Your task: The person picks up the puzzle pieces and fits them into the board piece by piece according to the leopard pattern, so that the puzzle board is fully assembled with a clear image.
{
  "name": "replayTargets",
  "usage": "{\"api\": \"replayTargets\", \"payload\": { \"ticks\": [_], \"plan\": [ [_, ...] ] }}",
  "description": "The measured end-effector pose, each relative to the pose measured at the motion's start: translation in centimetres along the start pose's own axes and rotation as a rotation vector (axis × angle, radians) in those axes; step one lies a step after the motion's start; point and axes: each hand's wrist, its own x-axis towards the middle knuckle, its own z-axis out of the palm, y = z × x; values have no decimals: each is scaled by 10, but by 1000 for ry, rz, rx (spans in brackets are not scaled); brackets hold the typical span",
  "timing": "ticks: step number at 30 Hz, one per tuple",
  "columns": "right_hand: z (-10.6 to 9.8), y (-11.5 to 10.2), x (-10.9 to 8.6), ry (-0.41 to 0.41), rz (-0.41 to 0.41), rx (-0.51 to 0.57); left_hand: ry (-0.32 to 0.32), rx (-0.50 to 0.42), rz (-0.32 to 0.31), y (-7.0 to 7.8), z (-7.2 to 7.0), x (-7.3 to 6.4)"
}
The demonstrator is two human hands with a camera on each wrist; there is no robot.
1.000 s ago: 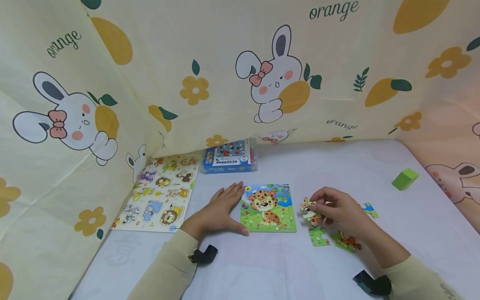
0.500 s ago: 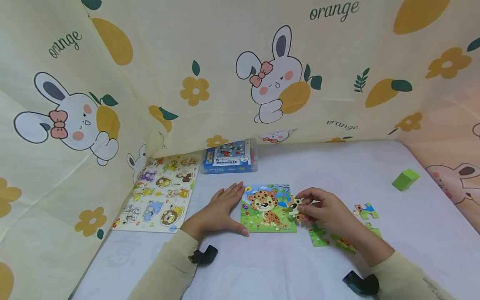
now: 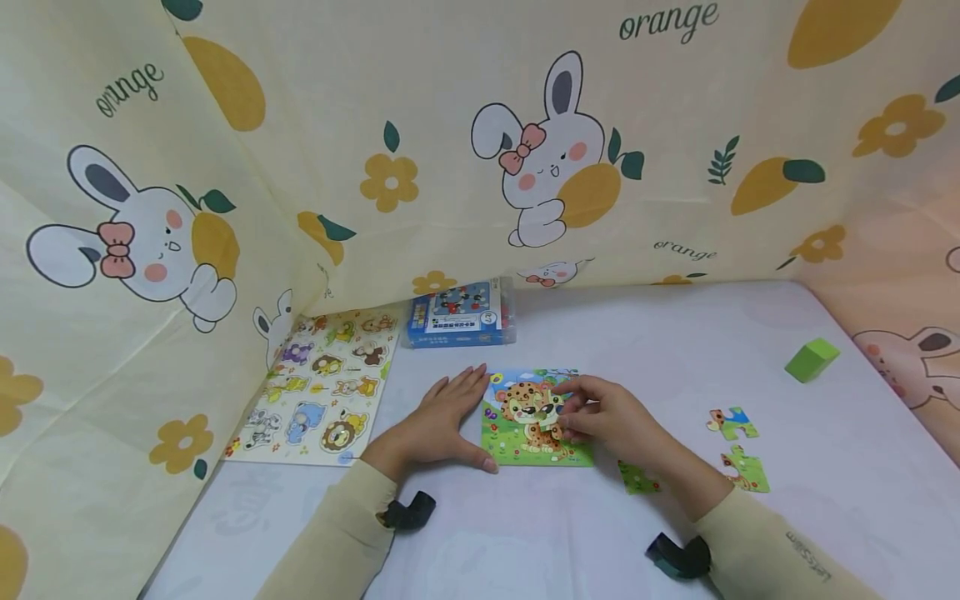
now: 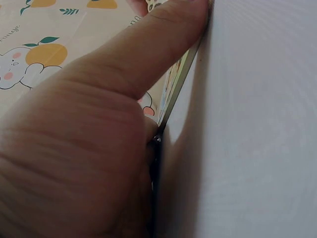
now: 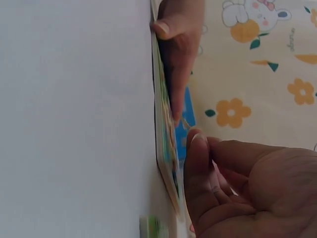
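in the head view, the left hand (image 3: 438, 425) lies with its fingers spread at the left edge of the leopard board (image 3: 501, 446), on the white counter (image 3: 480, 533). the right hand (image 3: 611, 421) pinches a puzzle piece (image 3: 550, 412) between thumb and fingers, over the middle of that board. right of the board, near the right forearm, lie a green piece (image 3: 637, 478), partly hidden, and two loose pieces (image 3: 746, 471), with a green block (image 3: 812, 360) farther back. to the left is an animal sheet (image 3: 318, 396); behind the board sits a blue box (image 3: 461, 321), close to the patterned cloth (image 3: 435, 108).

in the left wrist view, the thumb (image 4: 163, 34) stretches along the board's edge; the other fingers are mostly hidden.

in the right wrist view, thumb and forefinger meet on the piece, of which only a thin rim shows. the board is seen edge-on, the left hand beyond it.
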Motion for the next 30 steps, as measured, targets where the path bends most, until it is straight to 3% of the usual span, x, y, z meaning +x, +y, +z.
{"api": "replayTargets", "payload": {
  "ticks": [10, 20, 26, 30],
  "plan": [
    [22, -3, 15, 10, 39, 20, 3, 0, -2, -3, 2, 0],
    [22, -7, 12, 60, 65, -40, 5, -10, -8, -2, 2, 1],
    [14, -12, 8, 56, 16, -84, 1, -13, -13, -1, 1, 1],
    [12, -10, 7, 32, -78, -260, 1, -14, -10, -2, 1, 1]
  ]
}}
